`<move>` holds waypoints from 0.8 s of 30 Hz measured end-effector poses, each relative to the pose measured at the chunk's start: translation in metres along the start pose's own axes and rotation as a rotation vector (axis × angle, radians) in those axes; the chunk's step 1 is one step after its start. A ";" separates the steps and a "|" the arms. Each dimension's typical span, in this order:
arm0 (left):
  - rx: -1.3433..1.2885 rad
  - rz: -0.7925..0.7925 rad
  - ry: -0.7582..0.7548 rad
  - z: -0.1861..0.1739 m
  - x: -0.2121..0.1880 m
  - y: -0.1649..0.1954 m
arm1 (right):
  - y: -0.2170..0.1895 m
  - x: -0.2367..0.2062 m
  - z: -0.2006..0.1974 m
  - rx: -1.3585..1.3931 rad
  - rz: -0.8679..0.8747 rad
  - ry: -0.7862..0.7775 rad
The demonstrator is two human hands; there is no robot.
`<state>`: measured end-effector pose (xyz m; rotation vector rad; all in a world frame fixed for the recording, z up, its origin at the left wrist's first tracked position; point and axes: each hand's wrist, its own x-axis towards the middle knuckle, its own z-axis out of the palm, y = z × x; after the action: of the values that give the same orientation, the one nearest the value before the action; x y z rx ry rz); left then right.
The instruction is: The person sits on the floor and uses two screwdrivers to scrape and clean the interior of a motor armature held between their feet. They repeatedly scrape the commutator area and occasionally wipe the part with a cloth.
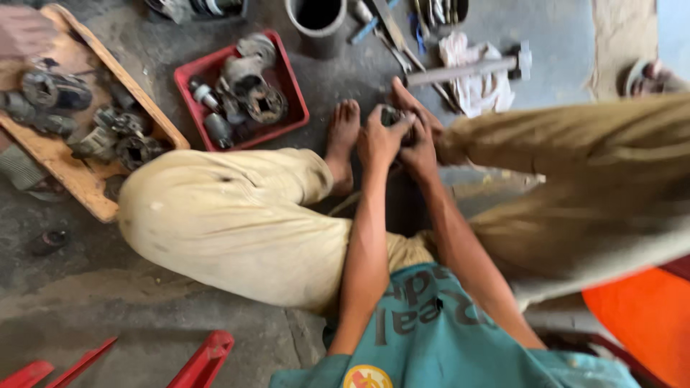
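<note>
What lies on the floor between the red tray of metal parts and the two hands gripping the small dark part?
In the head view, the person's bare foot lies between the red tray and the left hand, which, with the right hand, grips the small dark part.

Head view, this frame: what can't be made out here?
- Small dark part between the hands: mostly covered by the left hand and right hand; its kind is unclear.
- Whole picture: motion blur smears the parts in the red tray and on the wooden board.
- Grey pipe and the tools beside it: cut off by the top edge.
- Orange thing: cut off at the right edge.
</note>
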<state>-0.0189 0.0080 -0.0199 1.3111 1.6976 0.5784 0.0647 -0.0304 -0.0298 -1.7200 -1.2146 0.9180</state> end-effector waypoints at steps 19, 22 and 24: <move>-0.146 0.494 0.054 0.026 0.017 0.018 | 0.019 0.047 -0.017 0.489 0.012 0.068; -0.053 0.748 0.135 0.002 0.005 0.052 | 0.010 0.061 -0.035 0.434 -0.223 0.058; 0.025 0.847 0.154 -0.016 -0.009 0.075 | 0.001 0.066 -0.042 0.810 -0.149 -0.015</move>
<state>0.0061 0.0273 0.0503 2.0411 1.2006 1.1581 0.1201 0.0242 -0.0204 -0.9633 -0.7919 1.1261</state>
